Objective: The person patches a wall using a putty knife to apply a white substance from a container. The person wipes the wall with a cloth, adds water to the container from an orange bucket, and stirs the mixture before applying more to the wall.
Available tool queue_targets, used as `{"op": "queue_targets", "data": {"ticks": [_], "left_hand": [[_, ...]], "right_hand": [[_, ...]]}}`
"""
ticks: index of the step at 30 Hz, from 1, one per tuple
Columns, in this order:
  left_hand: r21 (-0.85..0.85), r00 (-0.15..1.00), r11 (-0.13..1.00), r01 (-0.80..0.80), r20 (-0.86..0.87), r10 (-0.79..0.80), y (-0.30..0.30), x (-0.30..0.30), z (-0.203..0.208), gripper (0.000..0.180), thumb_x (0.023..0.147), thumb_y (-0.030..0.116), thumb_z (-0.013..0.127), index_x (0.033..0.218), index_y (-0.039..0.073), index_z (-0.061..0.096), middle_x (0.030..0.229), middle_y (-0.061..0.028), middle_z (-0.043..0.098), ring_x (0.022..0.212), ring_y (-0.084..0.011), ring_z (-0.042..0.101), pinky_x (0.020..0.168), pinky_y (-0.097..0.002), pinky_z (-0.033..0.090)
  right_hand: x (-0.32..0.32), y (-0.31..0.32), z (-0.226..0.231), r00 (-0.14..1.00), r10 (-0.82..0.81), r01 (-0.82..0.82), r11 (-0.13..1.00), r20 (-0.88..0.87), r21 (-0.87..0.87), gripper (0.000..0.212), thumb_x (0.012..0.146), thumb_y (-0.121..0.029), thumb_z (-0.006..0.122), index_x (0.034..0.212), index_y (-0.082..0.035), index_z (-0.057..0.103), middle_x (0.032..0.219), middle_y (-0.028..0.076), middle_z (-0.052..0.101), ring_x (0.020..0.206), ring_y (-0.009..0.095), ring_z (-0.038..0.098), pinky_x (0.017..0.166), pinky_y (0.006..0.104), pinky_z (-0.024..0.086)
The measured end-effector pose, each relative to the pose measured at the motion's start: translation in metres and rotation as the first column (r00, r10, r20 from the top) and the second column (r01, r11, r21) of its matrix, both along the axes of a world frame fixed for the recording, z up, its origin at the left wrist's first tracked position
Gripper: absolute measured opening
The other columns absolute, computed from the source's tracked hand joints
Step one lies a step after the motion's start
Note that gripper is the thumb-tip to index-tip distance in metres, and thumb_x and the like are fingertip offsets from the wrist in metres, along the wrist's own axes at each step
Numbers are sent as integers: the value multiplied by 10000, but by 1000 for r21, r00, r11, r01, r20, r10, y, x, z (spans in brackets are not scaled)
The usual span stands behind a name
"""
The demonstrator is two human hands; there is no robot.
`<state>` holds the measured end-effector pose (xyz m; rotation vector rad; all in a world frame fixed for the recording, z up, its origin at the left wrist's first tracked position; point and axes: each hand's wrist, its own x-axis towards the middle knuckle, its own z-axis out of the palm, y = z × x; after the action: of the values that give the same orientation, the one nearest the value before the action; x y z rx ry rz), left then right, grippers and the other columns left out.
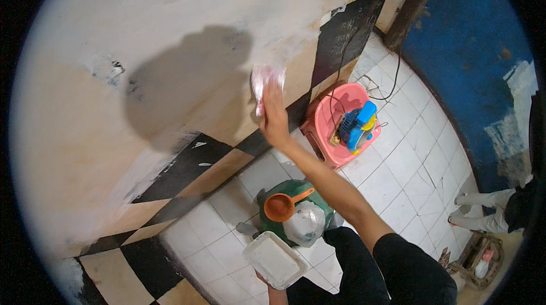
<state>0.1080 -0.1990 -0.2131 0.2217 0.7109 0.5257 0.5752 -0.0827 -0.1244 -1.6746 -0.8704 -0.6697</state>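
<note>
My right hand (274, 117) reaches up to the wall (187, 9) and grips a putty knife (267, 81), whose broad blade, smeared white and pinkish, rests against the plaster. Motion blurs the blade a little. Low in the view, my left hand (274, 293) holds a white rectangular tub (275, 260) with white paste inside; most of its fingers are hidden beneath. Beyond the tub, an orange dipper (279, 207) lies on a green container (267, 190), beside a clear plastic bag (305, 223) with something pale in it.
A pink plastic stool or basin (318, 129) on the tiled floor (404, 151) holds a blue and yellow device. Dark cables hang near it. A blue painted surface (466, 49) rises at right, near pale-trousered legs (483, 208) of another person. Black checks (182, 177) line the lower wall.
</note>
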Motion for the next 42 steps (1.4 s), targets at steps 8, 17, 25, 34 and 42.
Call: {"op": "queue_targets", "data": {"ticks": [8, 17, 25, 34, 42], "left_hand": [[-73, 986, 996, -59, -162, 46, 10, -35, 62, 634, 896, 503, 473, 1372, 87, 417, 1305, -139, 534, 1134, -326, 562, 931, -518, 488], [-117, 987, 993, -15, 157, 34, -46, -2, 145, 574, 933, 471, 414, 1327, 58, 474, 1223, -131, 589, 1039, -278, 618, 874, -421, 536], [-77, 971, 994, 73, 233, -53, -80, 19, 241, 495, 972, 429, 369, 1312, 91, 489, 1227, -102, 571, 1080, -224, 587, 891, -387, 525], [148, 993, 986, -79, 96, 66, -113, -129, 181, 427, 973, 339, 405, 1258, 38, 507, 1087, -93, 625, 926, -208, 640, 802, -350, 558], [-158, 964, 965, -207, 134, 229, -178, -310, 121, 617, 916, 496, 451, 1376, 88, 407, 1284, -136, 549, 1123, -324, 574, 922, -517, 498]], "right_hand": [[-199, -145, -17, 401, 100, 18, 993, -911, 117, 257, 823, 57, 453, 1021, 40, 615, 831, 84, 649, 733, 199, 609, 652, 248, 439], [-212, -393, 106, -431, 399, 130, 915, -809, 382, 345, 877, -92, 519, 1199, 31, 509, 1122, 115, 615, 1044, 219, 589, 952, 383, 456], [-197, -497, 153, -244, 400, 199, 912, -883, 358, 285, 916, -113, 490, 1170, 15, 504, 1125, 98, 591, 1026, 212, 572, 927, 384, 449], [-315, -507, 114, -350, 325, 264, 934, -879, 240, 272, 927, -120, 487, 1155, 27, 514, 1134, 113, 598, 1030, 222, 590, 869, 367, 489], [-435, -492, 87, -489, 287, 379, 920, -824, 95, 122, 933, -127, 507, 1022, -53, 544, 911, 46, 597, 827, 178, 589, 725, 306, 503]]}}
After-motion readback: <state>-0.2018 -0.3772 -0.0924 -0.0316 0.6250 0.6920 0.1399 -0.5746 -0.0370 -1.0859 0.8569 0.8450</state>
